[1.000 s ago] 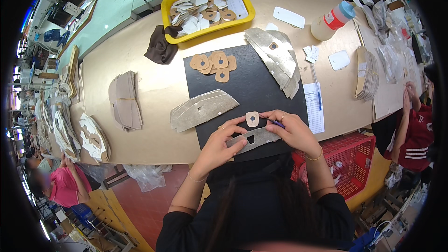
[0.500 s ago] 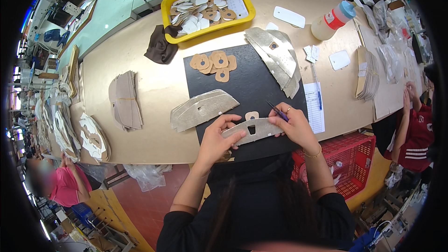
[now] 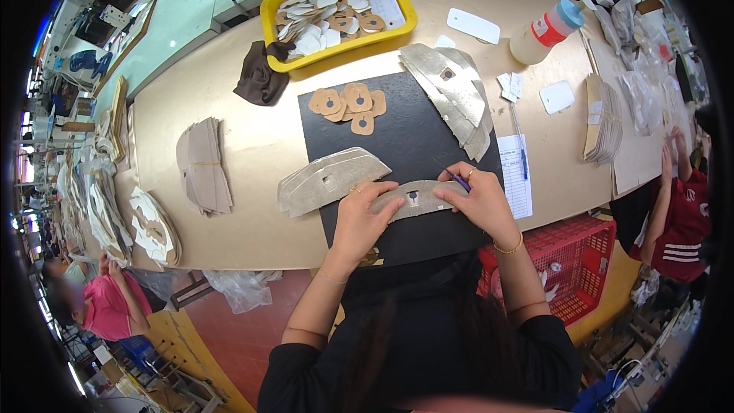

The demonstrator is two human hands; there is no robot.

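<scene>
A curved grey fabric piece (image 3: 423,205) with a small cut-out near its middle lies between my two hands, over the black mat (image 3: 382,138). My left hand (image 3: 362,216) pinches its left end, thumb on top. With my right hand (image 3: 483,203) I grip the right end, and a slim pointed tool with a purple handle (image 3: 461,182) stays tucked in the same fingers. Inside the cut-out shows a dark keyhole shape with a tan edge. Grey curved pieces (image 3: 330,181) lie stacked left of my hands. Several tan patches with keyhole openings (image 3: 350,105) are heaped on the mat.
A yellow basket (image 3: 280,63) of white and tan patches stands at the back, beside a dark cloth (image 3: 260,80). More grey pieces (image 3: 451,95), a bottle (image 3: 544,34) and a paper sheet with a pen (image 3: 514,176) are on the right. A red crate (image 3: 569,275) sits below the table edge.
My hands have shifted the grey piece slightly up and flatter to the mat. The tan patch that stuck out above its edge is now behind it, its keyhole showing through the cut-out.
</scene>
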